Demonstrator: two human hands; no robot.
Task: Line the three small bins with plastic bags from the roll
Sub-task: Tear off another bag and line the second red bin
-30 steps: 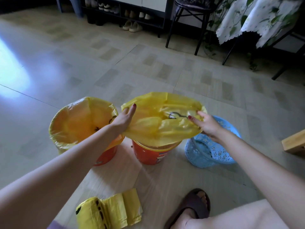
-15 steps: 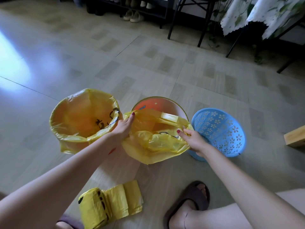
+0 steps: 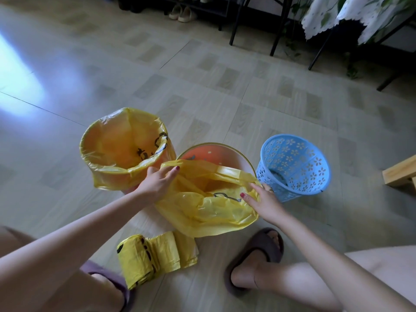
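A: The thin yellow plastic bag (image 3: 209,199) is hanging over the near rim of the round orange middle bin (image 3: 211,154), beside the already lined orange bin (image 3: 126,149) and the bare blue perforated plastic basket (image 3: 295,165).

B: The left hand (image 3: 157,183) and right hand (image 3: 265,201) are pinching its mouth, fingers clamped on the film.

A: If they are pulling unevenly, the film may tear or slip off the rim.
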